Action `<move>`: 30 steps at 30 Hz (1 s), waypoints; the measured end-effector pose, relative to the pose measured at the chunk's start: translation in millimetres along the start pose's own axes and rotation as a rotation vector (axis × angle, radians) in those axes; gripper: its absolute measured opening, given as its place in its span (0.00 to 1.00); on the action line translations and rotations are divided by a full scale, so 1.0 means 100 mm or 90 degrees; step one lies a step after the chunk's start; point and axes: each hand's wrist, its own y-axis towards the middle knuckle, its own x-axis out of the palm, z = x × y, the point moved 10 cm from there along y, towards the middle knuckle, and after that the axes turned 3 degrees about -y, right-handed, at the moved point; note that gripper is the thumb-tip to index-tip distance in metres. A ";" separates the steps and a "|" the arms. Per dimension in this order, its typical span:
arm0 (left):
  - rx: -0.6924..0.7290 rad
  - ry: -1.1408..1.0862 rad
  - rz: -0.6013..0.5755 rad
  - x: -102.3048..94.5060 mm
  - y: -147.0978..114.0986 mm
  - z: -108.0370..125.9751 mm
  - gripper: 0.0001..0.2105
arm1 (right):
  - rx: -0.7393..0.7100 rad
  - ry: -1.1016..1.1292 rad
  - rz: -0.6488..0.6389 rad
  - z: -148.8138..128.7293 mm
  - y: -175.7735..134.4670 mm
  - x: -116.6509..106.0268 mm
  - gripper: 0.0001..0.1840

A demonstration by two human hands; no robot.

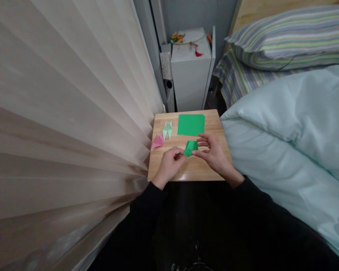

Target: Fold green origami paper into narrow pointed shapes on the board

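Observation:
Between my hands is a small folded piece of green paper point(191, 148), held just over the wooden tabletop point(197, 174). My left hand point(171, 162) pinches its lower left corner between thumb and fingers. On the right side, my right hand point(211, 152) has its thumb on the paper's lower edge and its fingers bent behind the right edge. Beyond the hands lies a flat stack of green paper sheets point(191, 125). Left of it rest a pale green origami piece point(167, 130) with pointed ends and a pink origami piece point(157, 141).
A pleated curtain point(87, 113) hangs close along the table's left side. The bed with a light blue quilt point(285, 150) and striped pillows point(293, 37) borders the right. Behind the table stands a white cabinet point(190, 82) with small decorations on top.

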 end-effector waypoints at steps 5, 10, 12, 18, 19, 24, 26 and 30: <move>0.032 0.029 -0.057 0.06 -0.01 0.08 0.08 | -0.003 -0.072 -0.098 0.04 -0.01 0.10 0.25; -0.018 -0.091 0.060 -0.12 0.01 0.03 0.12 | 0.027 -0.015 -0.142 0.10 -0.03 0.16 0.16; -0.035 -0.133 0.109 -0.18 0.00 0.01 0.12 | 0.039 0.010 -0.160 0.11 -0.06 0.20 0.16; -0.061 -0.251 0.138 -0.13 0.01 -0.06 0.11 | 0.007 0.024 -0.204 0.04 -0.13 0.35 0.14; -0.061 -0.262 0.134 -0.11 0.01 -0.07 0.11 | -0.003 0.022 -0.204 0.01 -0.13 0.36 0.14; -0.042 -0.261 0.092 0.01 0.04 -0.04 0.10 | -0.045 0.021 -0.173 -0.11 -0.12 0.35 0.14; -0.046 -0.261 0.093 0.02 0.05 -0.02 0.11 | -0.063 0.006 -0.158 -0.17 -0.12 0.34 0.14; -0.046 -0.226 0.099 -0.03 0.05 0.08 0.12 | -0.071 -0.005 -0.135 -0.25 -0.14 0.33 0.12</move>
